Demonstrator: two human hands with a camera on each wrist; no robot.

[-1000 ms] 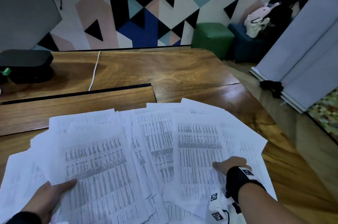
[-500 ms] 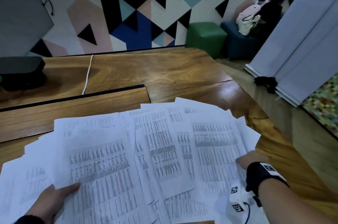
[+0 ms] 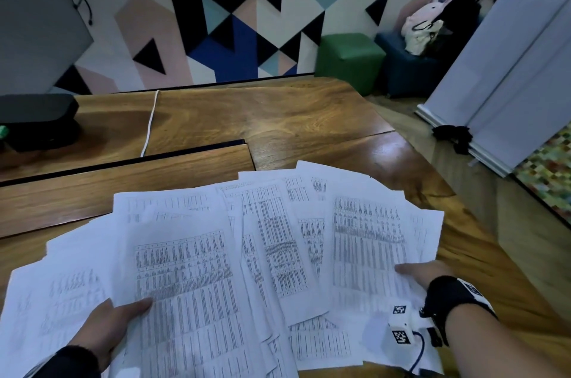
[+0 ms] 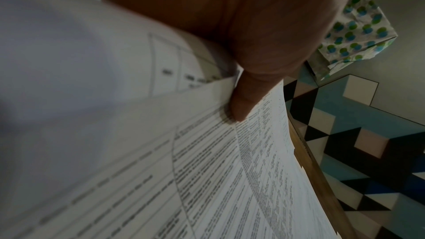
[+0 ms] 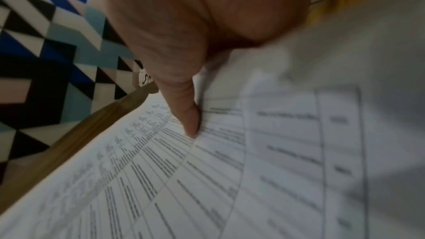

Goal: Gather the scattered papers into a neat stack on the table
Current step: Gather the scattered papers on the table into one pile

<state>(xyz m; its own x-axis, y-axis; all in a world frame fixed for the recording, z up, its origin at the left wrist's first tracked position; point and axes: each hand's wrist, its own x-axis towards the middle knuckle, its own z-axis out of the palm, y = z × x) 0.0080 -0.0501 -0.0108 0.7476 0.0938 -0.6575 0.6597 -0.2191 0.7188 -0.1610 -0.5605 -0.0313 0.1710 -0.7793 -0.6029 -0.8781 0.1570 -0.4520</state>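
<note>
Several printed white papers (image 3: pixel 272 254) lie fanned and overlapping on the wooden table (image 3: pixel 278 118). My left hand (image 3: pixel 120 319) pinches the sheets at the fan's near-left end, thumb on top and fingers hidden underneath. The left wrist view shows that thumb (image 4: pixel 241 104) pressing a table-printed sheet (image 4: pixel 207 179). My right hand (image 3: pixel 426 272) pinches the rightmost sheets at their near edge in the same way. In the right wrist view its thumb (image 5: pixel 188 117) lies on a printed page (image 5: pixel 230 179). The lower sheets are covered by the ones on top.
A raised wooden panel (image 3: pixel 123 189) runs behind the papers on the left. A black device (image 3: pixel 37 121) and a white cable (image 3: pixel 151 124) lie farther back. The table's right edge (image 3: pixel 482 241) is close to the fan. Green (image 3: pixel 349 59) and blue stools stand beyond.
My right hand has moved from the middle of the fan out to the rightmost sheets and taken hold there. The sheets have shifted a little. My left hand keeps its hold.
</note>
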